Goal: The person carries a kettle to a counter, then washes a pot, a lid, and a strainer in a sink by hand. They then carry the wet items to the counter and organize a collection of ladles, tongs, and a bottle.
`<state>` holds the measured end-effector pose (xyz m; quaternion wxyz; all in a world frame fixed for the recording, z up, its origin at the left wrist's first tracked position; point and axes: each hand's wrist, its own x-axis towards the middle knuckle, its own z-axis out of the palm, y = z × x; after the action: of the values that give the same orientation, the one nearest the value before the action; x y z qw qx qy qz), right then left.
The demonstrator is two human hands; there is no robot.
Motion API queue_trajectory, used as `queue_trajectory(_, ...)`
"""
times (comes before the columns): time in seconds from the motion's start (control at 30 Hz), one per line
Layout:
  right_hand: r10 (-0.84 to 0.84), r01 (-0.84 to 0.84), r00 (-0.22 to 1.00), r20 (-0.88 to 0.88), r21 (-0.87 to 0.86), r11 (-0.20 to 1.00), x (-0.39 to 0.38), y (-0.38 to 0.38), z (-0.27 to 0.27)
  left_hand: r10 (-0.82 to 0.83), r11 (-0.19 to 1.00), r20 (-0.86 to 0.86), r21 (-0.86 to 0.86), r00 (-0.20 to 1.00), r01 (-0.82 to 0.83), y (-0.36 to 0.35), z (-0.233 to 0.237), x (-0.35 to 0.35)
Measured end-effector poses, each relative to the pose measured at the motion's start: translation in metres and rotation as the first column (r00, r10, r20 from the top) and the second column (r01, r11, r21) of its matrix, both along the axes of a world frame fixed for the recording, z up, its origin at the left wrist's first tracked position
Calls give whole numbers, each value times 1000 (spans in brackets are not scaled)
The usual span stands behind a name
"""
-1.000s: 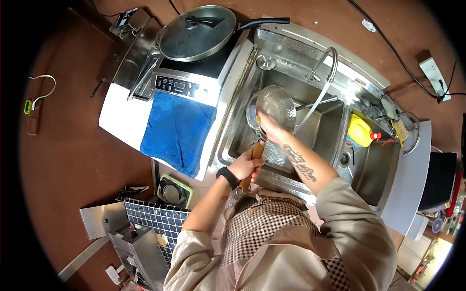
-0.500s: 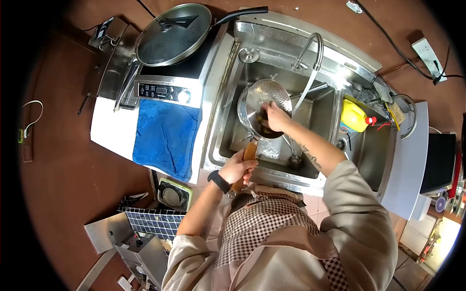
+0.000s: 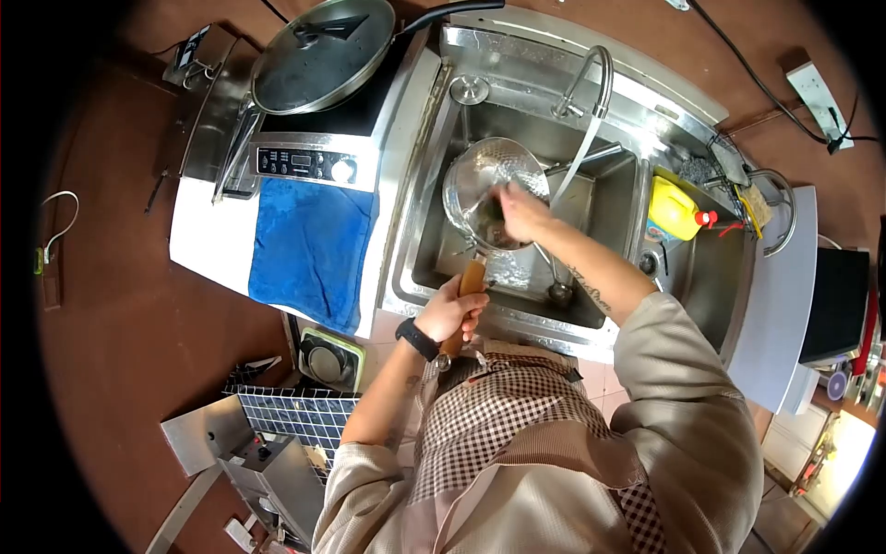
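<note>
My left hand (image 3: 449,312) is wrapped round the wooden handle (image 3: 472,275) of a shiny metal pan (image 3: 477,173). The pan is held tilted over the left sink basin (image 3: 591,208), its inside wet. Inside the pan is my right hand (image 3: 524,212), blurred by motion, with its fingers curled in against the metal. Whatever those fingers hold, if anything, is hidden. Above and to the right of the pan, the faucet (image 3: 604,83) has a pale stream or tube coming down from its spout into the basin.
A lidded frying pan (image 3: 323,65) sits on the induction cooker (image 3: 300,164) at left. In front of it lies a blue cloth (image 3: 312,254). A yellow bottle (image 3: 672,210) with a red cap stands in the right basin. A metal drain piece (image 3: 469,90) rests on the sink's back-left corner.
My right hand has shifted slightly within the pan. The pan has tipped a little, showing more of its wet inside. My left hand keeps its hold on the handle. The whole view has shifted slightly.
</note>
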<state>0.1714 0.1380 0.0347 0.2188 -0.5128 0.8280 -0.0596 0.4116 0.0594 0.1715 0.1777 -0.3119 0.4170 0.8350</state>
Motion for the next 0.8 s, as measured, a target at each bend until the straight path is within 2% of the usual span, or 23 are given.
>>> queue_trajectory(0.03,-288,286,955,69,42,957,3,-5,57,1,1000,-5,13,1000,-1,0,0,-1)
queue_trajectory(0.07,-317,312,948,1,-191,931,8,-2,69,-1,1000,-3,24,1000,1,-1,1,2)
queue_trajectory(0.1,-252,216,959,-128,-243,946,7,0,64,-10,1000,0,-13,1000,10,3,7,2)
queue_trajectory(0.13,-194,120,947,-258,-278,953,7,3,58,3,1000,-27,6,1000,-3,7,6,2)
queue_trajectory(0.2,-308,262,926,-220,-215,941,-1,4,45,23,998,-23,55,999,-22,10,11,1)
queue_trajectory(0.27,-421,374,907,-16,-434,820,-14,-9,10,-35,998,-23,51,999,36,13,7,-1)
queue_trajectory(0.33,-598,616,770,221,-499,609,5,-38,21,-79,996,-14,31,997,79,14,4,-3)
queue_trajectory(0.4,-550,636,755,357,-604,481,30,-52,25,-98,995,5,11,995,98,20,2,-8)
queue_trajectory(0.43,-481,654,755,445,-567,501,39,-51,20,-100,995,23,-11,995,100,20,0,-9)
queue_trajectory(0.5,-260,567,739,622,-366,738,51,-23,14,-89,994,57,-55,994,93,17,-6,-12)
queue_trajectory(0.53,-158,474,688,708,-274,837,53,-7,14,-87,994,49,-68,995,91,17,-9,-10)
queue_trajectory(0.57,-175,327,719,672,-106,939,48,6,43,-87,992,41,-85,995,90,13,-12,-8)
queue_trajectory(0.6,-180,169,752,634,78,982,41,20,75,-86,991,34,-101,996,89,10,-13,-5)
queue_trajectory(0.63,18,-111,900,435,189,976,33,26,63,-90,988,48,-118,995,95,8,-11,-2)
queue_trajectory(0.67,165,-208,976,144,379,902,23,41,54,-104,989,49,-100,993,108,9,-13,2)
queue_trajectory(0.7,352,-346,936,8,209,915,0,57,24,-117,989,45,-87,992,121,9,-14,4)
queue_trajectory(0.73,430,-408,880,-202,143,902,-17,64,5,-136,988,42,-74,990,139,9,-15,6)
queue_trajectory(0.8,252,-277,951,-176,-135,951,-26,71,-2,-131,989,43,-58,991,133,14,-12,5)
